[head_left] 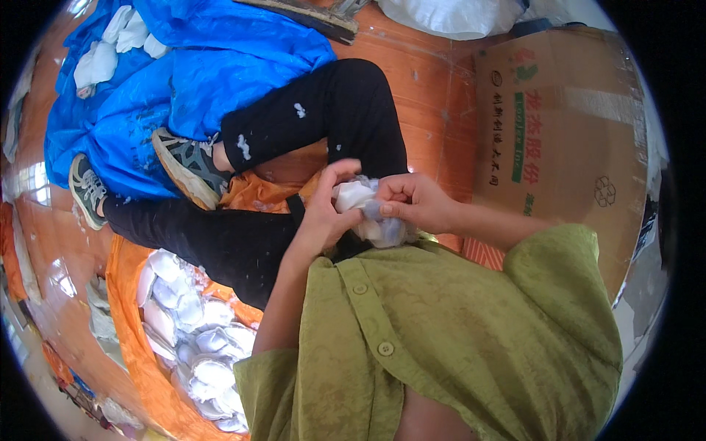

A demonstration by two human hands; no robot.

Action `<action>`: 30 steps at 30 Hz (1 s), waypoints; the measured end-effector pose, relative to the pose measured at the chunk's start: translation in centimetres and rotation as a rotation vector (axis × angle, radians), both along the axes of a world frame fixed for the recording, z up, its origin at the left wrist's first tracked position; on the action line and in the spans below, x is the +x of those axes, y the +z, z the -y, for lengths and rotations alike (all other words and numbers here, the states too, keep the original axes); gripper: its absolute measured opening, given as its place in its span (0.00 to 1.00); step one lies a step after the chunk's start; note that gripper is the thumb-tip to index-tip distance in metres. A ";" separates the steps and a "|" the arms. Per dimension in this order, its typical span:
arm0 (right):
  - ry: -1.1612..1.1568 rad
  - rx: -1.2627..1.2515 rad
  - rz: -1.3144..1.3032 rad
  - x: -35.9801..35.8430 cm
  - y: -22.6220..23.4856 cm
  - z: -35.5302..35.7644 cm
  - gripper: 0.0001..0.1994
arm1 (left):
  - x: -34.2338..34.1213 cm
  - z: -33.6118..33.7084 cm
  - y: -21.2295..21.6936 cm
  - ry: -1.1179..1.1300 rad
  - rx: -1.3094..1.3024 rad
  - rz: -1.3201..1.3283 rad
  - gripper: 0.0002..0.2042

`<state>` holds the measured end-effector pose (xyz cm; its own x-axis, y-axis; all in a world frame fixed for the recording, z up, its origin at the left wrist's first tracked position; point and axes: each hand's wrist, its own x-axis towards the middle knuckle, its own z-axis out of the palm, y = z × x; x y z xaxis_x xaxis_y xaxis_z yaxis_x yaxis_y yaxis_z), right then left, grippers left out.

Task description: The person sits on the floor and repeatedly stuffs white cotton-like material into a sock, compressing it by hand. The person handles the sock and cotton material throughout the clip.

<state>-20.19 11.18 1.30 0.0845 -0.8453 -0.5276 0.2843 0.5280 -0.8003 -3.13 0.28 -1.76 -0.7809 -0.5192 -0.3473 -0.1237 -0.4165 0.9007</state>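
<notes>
A white, soft padded piece with greyish, bluish thin material around it (pixel 382 229) sits at my lap. My left hand (pixel 327 213) curves round its left side, thumb on the near face and fingers behind. My right hand (pixel 413 200) pinches its upper right edge between thumb and fingertips. The far side of the piece is hidden, and its exact kind is unclear. Left of my lap, an orange sack (pixel 126 309) lies spread wide, holding many rounded white, grey and pale pink pads (pixel 190 309) in a loose heap.
My black-trousered legs (pixel 309 110) stretch left across a blue plastic sheet (pixel 198 66) bearing white fluffy scraps (pixel 99 62). A large brown cardboard box (pixel 566 147) stands at right. A wooden board (pixel 309 16) and a white sack (pixel 448 15) lie at the far side of the reddish floor (pixel 419 81).
</notes>
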 end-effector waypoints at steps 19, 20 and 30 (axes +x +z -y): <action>0.218 0.975 -0.691 5.5 -12.2 -22.0 0.16 | 1.1 1.0 -3.0 -0.248 0.267 0.119 0.21; 0.214 0.981 -0.688 5.7 -11.7 -22.1 0.16 | 1.0 1.1 -3.0 -0.240 0.305 0.109 0.21; 0.186 1.004 -0.689 6.4 -10.6 -21.5 0.15 | 1.0 0.8 -3.9 -0.175 0.331 0.083 0.19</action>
<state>-13.83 32.66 -9.25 -0.3925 -0.0441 -0.9187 -0.1820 0.9828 0.0306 -2.09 -0.53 -5.67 -0.8098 -0.2294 -0.5400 -0.2859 -0.6495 0.7046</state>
